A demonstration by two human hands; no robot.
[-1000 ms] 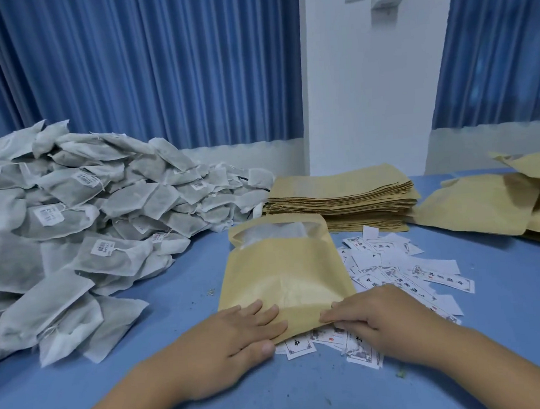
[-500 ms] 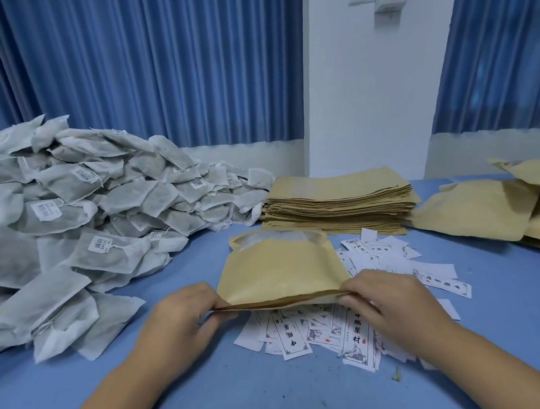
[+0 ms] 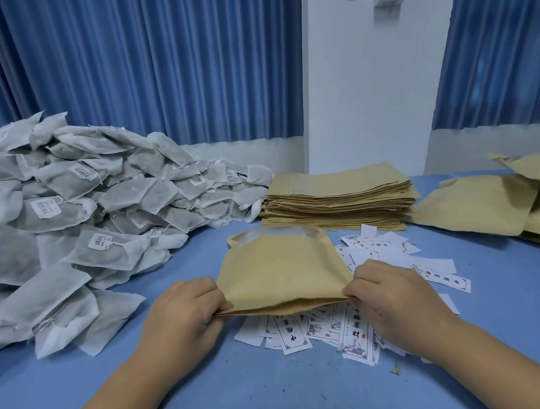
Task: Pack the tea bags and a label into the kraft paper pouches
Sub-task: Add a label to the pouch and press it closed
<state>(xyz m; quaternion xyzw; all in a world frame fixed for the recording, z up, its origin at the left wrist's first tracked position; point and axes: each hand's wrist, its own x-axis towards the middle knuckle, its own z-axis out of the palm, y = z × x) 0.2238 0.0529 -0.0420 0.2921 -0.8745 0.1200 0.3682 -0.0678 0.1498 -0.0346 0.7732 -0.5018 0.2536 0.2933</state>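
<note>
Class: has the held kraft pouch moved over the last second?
Yes, upward. The left hand and right hand have raised the near edge of the pouch off the labels.

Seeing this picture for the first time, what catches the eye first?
The big heap of white tea bags fills the left of the blue table. In the middle, the left hand and right hand pinch the near corners of a kraft pouch, over scattered labels. A stack of flat pouches lies behind.

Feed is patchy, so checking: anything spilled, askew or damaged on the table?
A greenish crumb lies loose on the table near the right forearm; the labels sprawl untidily under the pouch. No damage visible.
</note>
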